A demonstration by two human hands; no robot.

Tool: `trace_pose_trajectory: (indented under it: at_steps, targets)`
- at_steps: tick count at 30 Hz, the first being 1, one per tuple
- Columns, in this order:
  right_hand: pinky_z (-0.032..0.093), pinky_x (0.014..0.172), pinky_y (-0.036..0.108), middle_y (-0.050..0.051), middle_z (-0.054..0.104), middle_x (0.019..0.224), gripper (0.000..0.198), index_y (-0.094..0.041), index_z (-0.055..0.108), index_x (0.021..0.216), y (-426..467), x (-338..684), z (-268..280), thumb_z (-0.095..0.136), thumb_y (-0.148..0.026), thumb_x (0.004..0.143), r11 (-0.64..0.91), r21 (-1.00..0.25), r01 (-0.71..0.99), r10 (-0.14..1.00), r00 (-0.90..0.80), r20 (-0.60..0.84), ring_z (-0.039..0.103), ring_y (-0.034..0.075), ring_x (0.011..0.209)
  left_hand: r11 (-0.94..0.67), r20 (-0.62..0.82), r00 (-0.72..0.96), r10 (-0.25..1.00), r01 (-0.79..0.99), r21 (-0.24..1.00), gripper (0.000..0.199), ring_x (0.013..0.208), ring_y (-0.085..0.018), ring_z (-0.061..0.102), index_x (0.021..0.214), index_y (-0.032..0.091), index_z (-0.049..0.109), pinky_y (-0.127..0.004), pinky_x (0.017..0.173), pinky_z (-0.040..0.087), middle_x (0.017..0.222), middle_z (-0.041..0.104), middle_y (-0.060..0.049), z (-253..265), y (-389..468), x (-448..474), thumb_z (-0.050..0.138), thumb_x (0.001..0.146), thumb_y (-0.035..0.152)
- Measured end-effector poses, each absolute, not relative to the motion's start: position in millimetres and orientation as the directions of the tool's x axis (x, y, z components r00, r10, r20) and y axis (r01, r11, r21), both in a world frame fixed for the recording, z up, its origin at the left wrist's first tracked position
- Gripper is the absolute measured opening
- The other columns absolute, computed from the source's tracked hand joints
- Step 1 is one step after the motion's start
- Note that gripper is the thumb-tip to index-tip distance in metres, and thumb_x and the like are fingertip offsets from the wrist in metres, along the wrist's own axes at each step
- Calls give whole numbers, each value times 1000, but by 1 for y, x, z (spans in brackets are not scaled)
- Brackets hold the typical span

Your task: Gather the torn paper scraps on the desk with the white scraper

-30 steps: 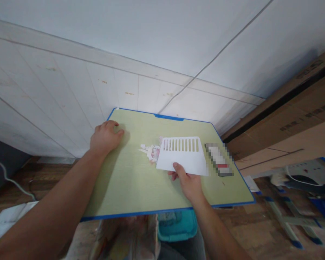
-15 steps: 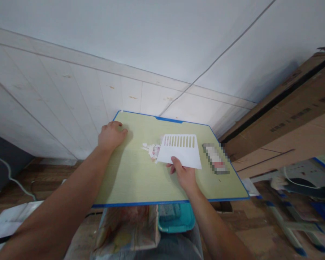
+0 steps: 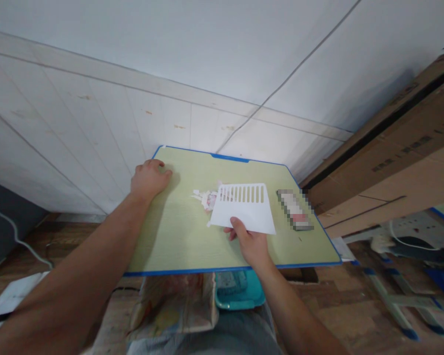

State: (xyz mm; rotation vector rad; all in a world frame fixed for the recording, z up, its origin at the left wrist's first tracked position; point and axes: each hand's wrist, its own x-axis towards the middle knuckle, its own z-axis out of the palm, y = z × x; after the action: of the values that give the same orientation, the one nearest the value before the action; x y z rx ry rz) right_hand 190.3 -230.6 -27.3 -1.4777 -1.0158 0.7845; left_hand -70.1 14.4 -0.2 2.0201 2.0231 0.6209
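The right hand [image 3: 252, 244] pinches a white slotted card [image 3: 242, 216] by its near edge, thumb on top and the fingers curled underneath. The left hand [image 3: 150, 180] is at the left edge of the desk [image 3: 177, 241], thumb set apart from its bent fingers and nothing seen between them; whether it bears weight there I cannot tell.

The card is over the middle of the desk, its slots toward the far side. Its left part overlaps a small heap of paper scraps [image 3: 206, 199]; whether it touches them is hidden.

With only one edge pinched, the card could twist or flex if its free end met resistance. Thin scraps might slip beneath it, poke through the slots or scatter across the desk, should it be swept quickly or tilted. A blurred-out flat object [image 3: 295, 211] lies near the desk's right edge, so a wide swing that way could knock it. Below the desk's near edge is a teal bin [image 3: 240, 303]; loose bits pushed over that edge beside the bin would probably land on the floor.
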Motion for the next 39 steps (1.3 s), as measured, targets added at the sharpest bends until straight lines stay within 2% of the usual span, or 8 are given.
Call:
trace_pose_trajectory:
  at_steps: [4, 9, 17, 23, 31, 35, 39]
  targets:
    - [69, 66, 38, 10, 84, 72, 45, -27, 75, 76, -234, 191, -24, 82, -68, 93, -24, -985, 170, 943, 330, 34, 78, 26, 62, -20, 134, -44, 990, 897, 443, 60, 161, -48, 62, 154, 19, 79, -62, 135, 53, 175, 70, -20, 0, 15, -70, 65, 102, 46]
    - [68, 65, 38, 9, 85, 74, 43, -26, 77, 84, -242, 187, -25, 81, -67, 96, -6, -991, 130, 931, 362, 42, 76, 25, 61, -23, 114, -30, 993, 901, 433, 65, 161, -46, 59, 158, 15, 75, -62, 137, 51, 178, 66, -22, 5, 12, -68, 63, 104, 48]
    - [68, 69, 38, 10, 85, 74, 42, -26, 77, 77, -249, 189, -28, 83, -63, 94, -46, -987, 153, 963, 271, -3, 76, 24, 64, -27, 113, -20, 993, 918, 396, 66, 163, -46, 59, 163, 11, 73, -60, 139, 50, 180, 64, -23, 8, 7, -64, 58, 107, 44]
    - [66, 63, 37, 10, 86, 75, 39, -26, 76, 80, -249, 187, -24, 83, -63, 91, -33, -993, 117, 954, 299, 3, 74, 25, 62, -15, 79, -20, 997, 907, 422, 65, 166, -45, 60, 164, 14, 74, -60, 139, 50, 181, 65, -21, 12, 1, -64, 59, 108, 43]
    - [69, 71, 39, 11, 87, 75, 42, -26, 80, 74, -255, 189, -18, 80, -63, 95, -43, -979, 199, 962, 273, 13, 78, 26, 66, -3, 66, -34, 997, 872, 490, 64, 161, -40, 64, 162, 16, 75, -56, 137, 51, 177, 69, -19, 8, 7, -68, 64, 106, 44]
    - [72, 79, 42, 11, 88, 76, 44, -26, 81, 73, -263, 187, -18, 80, -63, 97, -76, -974, 213, 949, 315, -5, 83, 28, 70, -13, 99, -42, 994, 865, 501, 62, 160, -44, 64, 159, 19, 78, -59, 135, 54, 172, 73, -20, 3, 11, -68, 67, 103, 45]
    - [72, 79, 42, 11, 87, 74, 44, -26, 81, 74, -270, 181, -22, 81, -64, 97, -100, -978, 182, 932, 363, -27, 82, 28, 67, -7, 105, -54, 993, 859, 513, 64, 162, -46, 60, 157, 23, 79, -60, 137, 50, 175, 70, -17, -3, 16, -69, 65, 101, 51]
